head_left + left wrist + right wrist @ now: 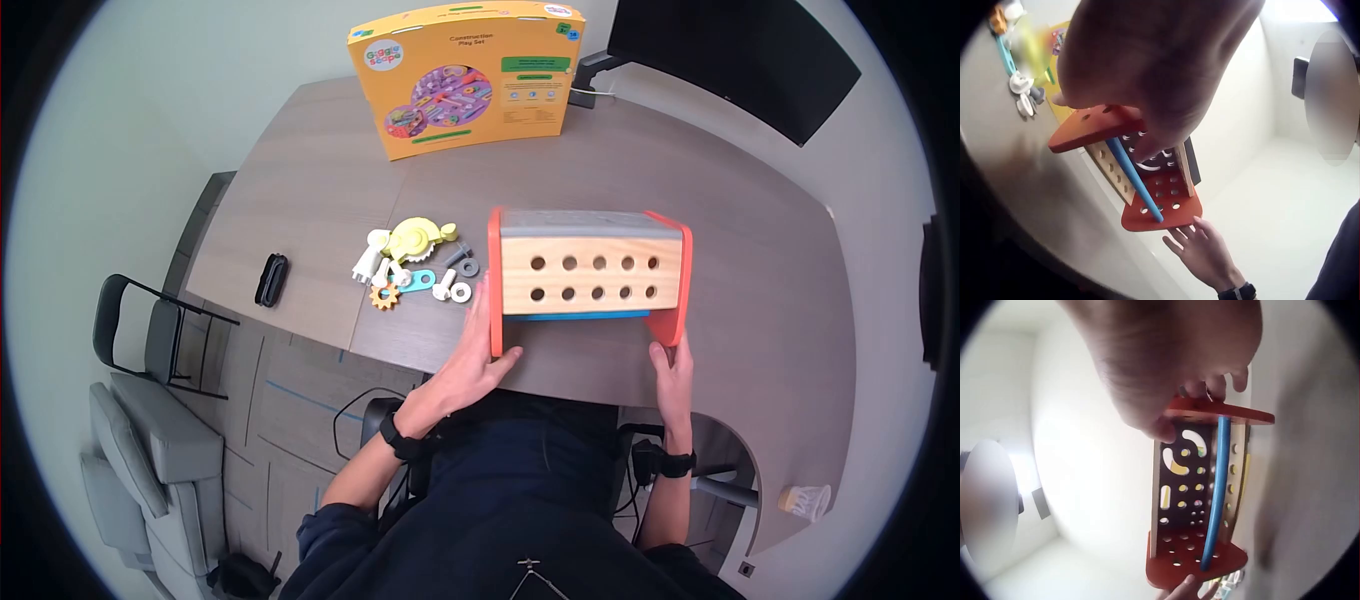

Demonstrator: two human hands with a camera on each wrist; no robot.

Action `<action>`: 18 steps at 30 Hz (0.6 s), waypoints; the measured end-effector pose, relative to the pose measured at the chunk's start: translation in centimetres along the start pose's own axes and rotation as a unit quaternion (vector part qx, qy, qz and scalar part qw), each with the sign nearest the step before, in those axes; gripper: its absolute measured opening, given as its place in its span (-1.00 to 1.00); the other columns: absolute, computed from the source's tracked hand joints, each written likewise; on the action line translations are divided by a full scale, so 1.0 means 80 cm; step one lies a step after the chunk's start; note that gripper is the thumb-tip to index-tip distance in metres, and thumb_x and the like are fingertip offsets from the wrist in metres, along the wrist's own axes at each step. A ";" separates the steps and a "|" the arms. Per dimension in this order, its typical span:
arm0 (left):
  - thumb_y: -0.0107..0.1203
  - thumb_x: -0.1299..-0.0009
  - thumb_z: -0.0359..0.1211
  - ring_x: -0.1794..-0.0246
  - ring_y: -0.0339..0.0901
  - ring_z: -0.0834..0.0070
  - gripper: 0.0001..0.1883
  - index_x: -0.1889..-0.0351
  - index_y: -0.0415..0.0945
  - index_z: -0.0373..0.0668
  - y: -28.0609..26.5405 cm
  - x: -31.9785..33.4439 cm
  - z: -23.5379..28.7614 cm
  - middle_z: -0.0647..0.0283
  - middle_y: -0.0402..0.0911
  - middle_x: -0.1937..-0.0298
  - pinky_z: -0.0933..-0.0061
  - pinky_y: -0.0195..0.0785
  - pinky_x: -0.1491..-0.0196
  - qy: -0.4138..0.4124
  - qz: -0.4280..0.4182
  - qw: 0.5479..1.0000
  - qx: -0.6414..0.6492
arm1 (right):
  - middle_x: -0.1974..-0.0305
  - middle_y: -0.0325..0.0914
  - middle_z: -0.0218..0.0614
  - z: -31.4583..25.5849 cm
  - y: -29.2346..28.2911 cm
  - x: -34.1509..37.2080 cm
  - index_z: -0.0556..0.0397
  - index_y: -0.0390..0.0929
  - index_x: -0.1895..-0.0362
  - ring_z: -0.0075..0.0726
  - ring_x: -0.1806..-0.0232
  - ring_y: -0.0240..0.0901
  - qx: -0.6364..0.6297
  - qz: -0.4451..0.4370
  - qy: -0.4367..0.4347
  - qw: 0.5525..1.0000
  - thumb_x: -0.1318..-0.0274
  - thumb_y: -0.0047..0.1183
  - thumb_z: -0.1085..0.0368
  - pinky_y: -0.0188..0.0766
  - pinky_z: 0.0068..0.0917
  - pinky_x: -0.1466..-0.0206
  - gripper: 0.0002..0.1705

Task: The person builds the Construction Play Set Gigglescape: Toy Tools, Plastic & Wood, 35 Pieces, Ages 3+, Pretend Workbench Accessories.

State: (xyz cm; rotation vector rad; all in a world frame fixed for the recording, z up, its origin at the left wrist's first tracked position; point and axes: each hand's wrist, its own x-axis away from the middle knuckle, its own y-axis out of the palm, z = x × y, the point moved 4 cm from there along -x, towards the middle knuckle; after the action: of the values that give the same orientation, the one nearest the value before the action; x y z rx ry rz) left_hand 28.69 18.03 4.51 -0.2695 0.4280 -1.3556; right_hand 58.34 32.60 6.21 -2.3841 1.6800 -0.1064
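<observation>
A toy workbench [590, 272] of pale wood with rows of round holes, a grey top and red side panels is between my two hands. It is tipped so its holed wooden face shows in the head view. My left hand [470, 350] grips the left red panel [496, 290], thumb on the inner side. On the opposite end, my right hand [674, 385] holds the other red panel [682, 270], its thumb over the edge in the right wrist view. A blue bar [1220, 487] spans the panels underneath, beside a dark slotted board [1188, 469].
Left of the workbench lie a yellow toy saw piece [412, 238], an orange gear [384, 297], a turquoise strip [415, 282], and grey and white bolts and nuts. A yellow box [470, 90] and a monitor [735, 60] stand behind. A black case [271, 280] lies further left.
</observation>
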 end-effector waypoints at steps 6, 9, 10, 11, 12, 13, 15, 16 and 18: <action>0.22 -0.60 -0.37 -0.80 -0.01 -0.06 -0.08 -0.79 -0.15 -0.26 -0.032 0.012 0.048 -0.25 0.10 -0.75 0.05 -0.05 -0.72 -0.083 0.027 0.991 0.102 | -0.67 0.15 -0.01 -0.034 -0.004 0.006 0.20 -0.09 -0.77 -0.01 -0.71 0.10 -0.043 -0.016 -0.116 0.992 -0.48 0.06 0.40 -0.03 -0.11 -0.74 -0.08; 0.22 -0.61 -0.39 -0.72 0.21 0.00 -0.09 -0.80 -0.11 -0.19 -0.029 0.022 0.055 -0.22 0.25 -0.69 0.09 0.18 -0.64 -0.071 0.071 0.987 0.122 | -0.70 0.11 0.02 -0.049 -0.007 0.001 0.17 -0.17 -0.79 -0.01 -0.71 0.10 -0.003 0.023 -0.160 0.987 -0.50 0.04 0.37 -0.02 -0.10 -0.74 -0.05; 0.21 -0.61 -0.40 -0.72 0.21 0.00 -0.08 -0.81 -0.13 -0.18 -0.029 0.023 0.062 -0.22 0.24 -0.70 0.09 0.20 -0.63 -0.058 0.089 0.987 0.125 | -0.70 0.11 0.03 -0.057 -0.008 -0.003 0.16 -0.18 -0.80 -0.01 -0.71 0.11 0.017 0.038 -0.177 0.983 -0.50 0.03 0.36 -0.01 -0.10 -0.74 -0.04; 0.21 -0.61 -0.40 -0.71 0.22 0.01 -0.08 -0.81 -0.14 -0.17 -0.029 0.023 0.069 -0.21 0.25 -0.70 0.07 0.22 -0.63 -0.056 0.091 0.986 0.130 | -0.71 0.11 0.02 -0.063 -0.008 -0.006 0.14 -0.18 -0.80 -0.03 -0.70 0.13 0.030 0.030 -0.169 0.985 -0.51 0.02 0.36 0.02 -0.11 -0.73 -0.05; 0.21 -0.61 -0.40 -0.71 0.22 0.01 -0.08 -0.81 -0.14 -0.16 -0.030 0.022 0.077 -0.21 0.25 -0.70 0.06 0.24 -0.62 -0.052 0.094 0.985 0.134 | -0.71 0.10 0.01 -0.069 -0.008 -0.011 0.11 -0.18 -0.80 -0.05 -0.69 0.15 0.043 0.021 -0.162 0.986 -0.53 0.01 0.35 0.04 -0.12 -0.72 -0.06; 0.21 -0.61 -0.40 -0.71 0.22 0.01 -0.08 -0.81 -0.14 -0.15 -0.031 0.021 0.082 -0.20 0.26 -0.69 0.04 0.26 -0.62 -0.049 0.096 0.985 0.138 | -0.72 0.10 0.00 -0.073 -0.007 -0.015 0.09 -0.18 -0.81 -0.06 -0.68 0.17 0.056 0.012 -0.155 0.986 -0.54 0.00 0.34 0.06 -0.13 -0.71 -0.07; 0.20 -0.61 -0.40 -0.58 0.40 0.14 -0.05 -0.83 -0.19 -0.08 -0.031 0.017 0.078 -0.13 0.34 -0.66 0.15 0.37 -0.52 -0.050 0.094 0.985 0.132 | -0.67 0.22 -0.01 -0.073 -0.005 -0.022 0.02 -0.15 -0.81 -0.09 -0.62 0.28 0.075 0.010 -0.134 0.988 -0.56 -0.03 0.33 0.16 -0.16 -0.67 -0.10; 0.19 -0.61 -0.40 -0.52 0.49 0.21 -0.04 -0.84 -0.22 -0.05 -0.032 0.014 0.077 -0.09 0.38 -0.64 0.20 0.43 -0.46 -0.050 0.092 0.986 0.129 | -0.65 0.28 -0.02 -0.074 -0.005 -0.026 -0.01 -0.14 -0.82 -0.10 -0.60 0.33 0.085 0.009 -0.124 0.989 -0.57 -0.05 0.33 0.21 -0.18 -0.64 -0.12; 0.21 -0.62 -0.37 -0.49 0.52 0.23 -0.04 -0.84 -0.19 -0.02 -0.034 0.007 0.082 -0.09 0.40 -0.62 0.23 0.46 -0.43 -0.085 0.082 0.983 0.144 | -0.60 0.37 0.00 -0.078 -0.007 -0.037 -0.06 -0.10 -0.82 -0.08 -0.55 0.41 0.106 -0.004 -0.099 0.989 -0.58 -0.06 0.33 0.28 -0.19 -0.60 -0.15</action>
State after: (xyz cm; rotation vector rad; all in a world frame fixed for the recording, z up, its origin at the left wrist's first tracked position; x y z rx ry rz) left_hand 29.33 16.61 11.43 -0.1071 0.1048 -1.2042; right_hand 56.69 34.71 12.60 -2.1679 1.4905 -0.0460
